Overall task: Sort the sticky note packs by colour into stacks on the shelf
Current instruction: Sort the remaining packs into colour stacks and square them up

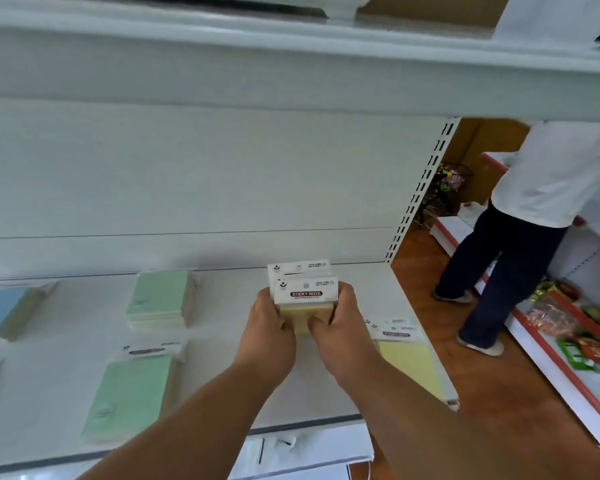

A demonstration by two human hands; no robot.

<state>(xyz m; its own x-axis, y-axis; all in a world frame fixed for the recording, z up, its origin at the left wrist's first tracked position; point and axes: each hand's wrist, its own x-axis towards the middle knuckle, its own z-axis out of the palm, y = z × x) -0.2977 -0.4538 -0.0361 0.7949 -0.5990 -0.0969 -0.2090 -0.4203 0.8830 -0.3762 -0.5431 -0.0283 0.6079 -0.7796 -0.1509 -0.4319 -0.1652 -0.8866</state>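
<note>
Both hands grip a bundle of yellow sticky note packs [305, 299] with white header cards, held upright over the white shelf [222, 368]. My left hand [267, 330] clasps its left side, my right hand [340, 327] its right side. A green stack [160, 299] lies at the back of the shelf, and a green pack [132, 386] lies nearer the front. Another yellow pack [406, 358] lies flat at the shelf's right end. A blue stack [4, 310] sits at the far left.
An upper shelf [291, 64] overhangs the work area. To the right, a person in a white top and dark trousers [520, 216] stands in the aisle by a red-edged shelf with snack packets [575, 337]. The wooden floor [426, 271] lies beyond the shelf end.
</note>
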